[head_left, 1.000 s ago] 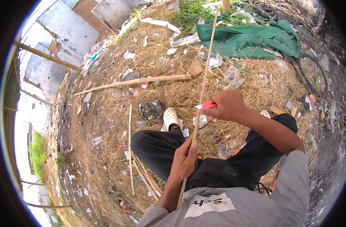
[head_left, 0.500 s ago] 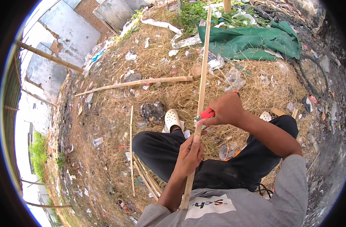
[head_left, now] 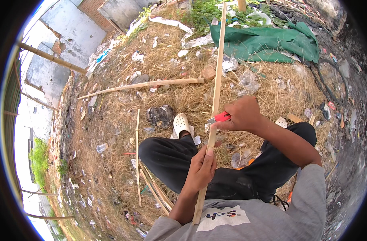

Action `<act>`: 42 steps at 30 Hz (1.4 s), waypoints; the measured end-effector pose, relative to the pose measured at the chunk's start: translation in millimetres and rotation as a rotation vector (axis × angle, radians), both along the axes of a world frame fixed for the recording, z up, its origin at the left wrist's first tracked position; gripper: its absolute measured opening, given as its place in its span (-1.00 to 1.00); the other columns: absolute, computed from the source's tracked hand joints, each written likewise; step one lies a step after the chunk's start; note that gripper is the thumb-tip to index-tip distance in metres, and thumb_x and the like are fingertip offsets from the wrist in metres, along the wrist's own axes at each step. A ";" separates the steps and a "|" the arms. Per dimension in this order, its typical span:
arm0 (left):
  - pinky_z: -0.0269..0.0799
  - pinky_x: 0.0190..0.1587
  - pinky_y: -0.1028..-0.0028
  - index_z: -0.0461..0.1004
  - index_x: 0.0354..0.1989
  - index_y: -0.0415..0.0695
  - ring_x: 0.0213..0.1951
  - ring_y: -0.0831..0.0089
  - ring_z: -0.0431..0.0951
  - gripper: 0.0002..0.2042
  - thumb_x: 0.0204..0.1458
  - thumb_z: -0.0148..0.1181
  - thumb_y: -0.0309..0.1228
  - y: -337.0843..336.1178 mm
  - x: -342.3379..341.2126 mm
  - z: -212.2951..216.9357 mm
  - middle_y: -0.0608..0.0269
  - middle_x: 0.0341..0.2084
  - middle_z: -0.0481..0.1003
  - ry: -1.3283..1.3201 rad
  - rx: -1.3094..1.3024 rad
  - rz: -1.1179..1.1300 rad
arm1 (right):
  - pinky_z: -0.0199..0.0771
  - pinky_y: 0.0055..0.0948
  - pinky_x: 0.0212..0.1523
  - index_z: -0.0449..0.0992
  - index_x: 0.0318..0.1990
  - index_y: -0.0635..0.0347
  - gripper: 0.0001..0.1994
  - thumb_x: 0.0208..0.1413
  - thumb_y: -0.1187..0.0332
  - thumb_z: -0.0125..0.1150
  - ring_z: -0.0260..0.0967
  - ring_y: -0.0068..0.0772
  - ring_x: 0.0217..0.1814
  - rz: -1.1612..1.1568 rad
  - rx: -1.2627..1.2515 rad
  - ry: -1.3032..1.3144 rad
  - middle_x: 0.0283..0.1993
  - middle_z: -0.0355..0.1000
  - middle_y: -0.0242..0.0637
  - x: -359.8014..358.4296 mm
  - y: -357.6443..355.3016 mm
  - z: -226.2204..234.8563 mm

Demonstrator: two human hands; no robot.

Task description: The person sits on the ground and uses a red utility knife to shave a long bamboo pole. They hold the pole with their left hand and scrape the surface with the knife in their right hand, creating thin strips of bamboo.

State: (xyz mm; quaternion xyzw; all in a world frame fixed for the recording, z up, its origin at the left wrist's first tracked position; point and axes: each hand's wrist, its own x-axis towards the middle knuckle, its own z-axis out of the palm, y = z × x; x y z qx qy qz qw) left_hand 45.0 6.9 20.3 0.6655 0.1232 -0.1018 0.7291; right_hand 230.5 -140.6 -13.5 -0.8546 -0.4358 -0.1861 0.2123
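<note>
A long pale bamboo strip (head_left: 217, 86) runs from my shirt front up past my feet toward the green sheet. My left hand (head_left: 201, 166) is closed around its lower part, thumb along the top face. In my right hand (head_left: 243, 114) is a red utility knife (head_left: 222, 117), gripped with the fingers wrapped round it. Its metal blade end rests at the strip's edge, a little above my left hand. My right thumb lies close to the strip below the blade. Most of the knife's handle is hidden in my fist.
Several bamboo strips (head_left: 154, 186) lie by my left knee, with a thin one (head_left: 138, 156) beside them. Farther off lie a longer bamboo piece (head_left: 151, 84), a dark stone (head_left: 161, 116) and a crumpled green sheet (head_left: 271, 44). Litter and dry grass cover the ground.
Both hands keep their holds on the strip and the knife. The knife and right hand have shifted very slightly to the right; the strip's far end has tilted slightly right.
</note>
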 end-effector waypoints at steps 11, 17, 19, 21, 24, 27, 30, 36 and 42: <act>0.07 -0.68 0.71 0.29 0.20 -0.26 -0.75 0.78 0.14 -0.57 0.38 -0.27 -0.18 8.1 -12.3 -7.2 0.53 -0.75 0.17 -0.022 0.115 -0.083 | 0.15 -0.33 -0.76 0.38 -0.80 0.07 -0.25 -0.22 -0.54 0.12 0.19 -0.29 -0.85 -0.016 0.013 -0.134 -0.86 0.19 -0.33 31.6 -5.6 -5.8; 0.07 -0.68 0.72 0.30 0.17 -0.28 -0.75 0.81 0.13 -0.59 0.38 -0.26 -0.20 7.8 -18.0 -4.8 0.56 -0.76 0.17 -0.006 0.104 -0.092 | 0.15 -0.30 -0.73 0.35 -0.80 0.06 -0.26 -0.23 -0.52 0.14 0.19 -0.24 -0.82 -0.055 0.039 -0.111 -0.84 0.17 -0.32 40.6 -7.5 -11.5; 0.07 -0.68 0.72 0.29 0.16 -0.29 -0.75 0.81 0.13 -0.59 0.38 -0.26 -0.21 8.6 -20.1 -8.9 0.55 -0.76 0.17 -0.008 0.103 -0.093 | 0.16 -0.34 -0.76 0.43 -0.81 0.05 -0.27 -0.24 -0.52 0.15 0.22 -0.26 -0.83 -0.050 0.035 -0.107 -0.86 0.18 -0.33 47.6 -9.4 -14.0; 0.07 -0.67 0.72 0.29 0.15 -0.29 -0.74 0.80 0.13 -0.60 0.38 -0.26 -0.22 8.1 -19.6 -9.7 0.55 -0.76 0.18 -0.009 0.105 -0.088 | 0.17 -0.32 -0.75 0.44 -0.79 0.05 -0.27 -0.24 -0.53 0.14 0.23 -0.25 -0.82 -0.051 0.016 -0.114 -0.86 0.18 -0.32 49.1 -8.0 -13.8; 0.07 -0.67 0.72 0.29 0.16 -0.28 -0.73 0.81 0.13 -0.60 0.38 -0.26 -0.22 6.4 -22.0 -8.3 0.55 -0.75 0.18 0.002 0.102 -0.099 | 0.21 -0.30 -0.73 0.47 -0.76 0.07 -0.26 -0.22 -0.53 0.12 0.27 -0.24 -0.79 -0.212 -0.018 -0.056 -0.84 0.23 -0.32 68.5 -14.2 -16.1; 0.08 -0.62 0.70 0.29 0.17 -0.26 -0.68 0.79 0.14 -0.61 0.38 -0.24 -0.23 7.5 -35.1 -6.1 0.55 -0.71 0.18 0.055 0.080 -0.139 | 0.26 -0.29 -0.69 0.52 -0.71 0.08 -0.26 -0.17 -0.52 0.09 0.31 -0.25 -0.74 -0.331 -0.038 -0.002 -0.79 0.29 -0.30 88.3 -32.5 -15.5; 0.13 -0.50 0.64 0.30 0.18 -0.23 -0.58 0.75 0.16 -0.62 0.37 -0.20 -0.23 5.5 -40.8 2.2 0.53 -0.64 0.18 0.124 0.058 -0.144 | 0.30 -0.28 -0.65 0.56 -0.66 0.08 -0.26 -0.11 -0.51 0.04 0.36 -0.25 -0.69 -0.362 -0.086 0.003 -0.74 0.35 -0.28 92.5 -35.0 -12.7; 0.04 -0.58 0.68 0.25 0.21 -0.28 -0.66 0.81 0.12 -0.59 0.37 -0.22 -0.22 14.0 -68.7 7.7 0.59 -0.71 0.15 0.132 0.073 -0.249 | 0.37 -0.21 -0.55 0.54 -0.65 0.14 -0.22 -0.04 -0.51 -0.04 0.42 -0.13 -0.59 -0.642 -0.075 0.184 -0.69 0.38 -0.21 141.8 -75.4 -3.3; 0.05 -0.56 0.65 0.27 0.20 -0.28 -0.64 0.79 0.14 -0.58 0.37 -0.21 -0.21 14.5 -80.3 14.9 0.58 -0.70 0.16 0.171 0.082 -0.298 | 0.33 -0.18 -0.57 0.51 -0.67 0.15 -0.23 0.01 -0.47 -0.05 0.39 -0.13 -0.60 -0.664 -0.049 0.075 -0.68 0.37 -0.18 176.5 -117.4 -10.6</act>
